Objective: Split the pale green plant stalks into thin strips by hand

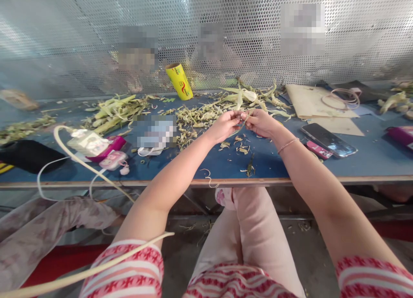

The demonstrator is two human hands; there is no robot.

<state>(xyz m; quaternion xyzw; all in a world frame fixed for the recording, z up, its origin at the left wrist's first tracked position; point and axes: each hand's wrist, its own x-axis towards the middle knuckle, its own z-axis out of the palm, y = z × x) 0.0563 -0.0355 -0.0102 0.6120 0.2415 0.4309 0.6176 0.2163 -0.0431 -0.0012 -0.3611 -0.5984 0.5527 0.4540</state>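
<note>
Nearest the camera, a pale cable [97, 268] crosses the person's red-and-white striped left sleeve [129, 270], with pink-trousered legs below the front edge of the blue tabletop [226, 167]. Both forearms extend forward over that edge. The left hand [226, 125] and right hand [260, 122] meet above the tabletop, fingertips pinched together on a thin pale-green leaf strip [244, 117] held between them, clear of the surface; a thin bracelet [288, 145] sits on the right wrist. Directly beneath the hands lie small husk scraps [241, 149]. Right of the right forearm, a dark smartphone [328, 140] lies flat, with a smaller pink device [318, 149] just beside it. To the left sit a white charger block [87, 141] and a pink case [111, 145]. Beyond the hands, a heap of shredded husks and leaves [206, 113] spreads across the tabletop, with a second pile [116, 111] further left. A yellow roll [179, 81] leans at the back, near the perforated metal screen [226, 31]. Cardboard sheets [309, 102] lie far right.
</note>
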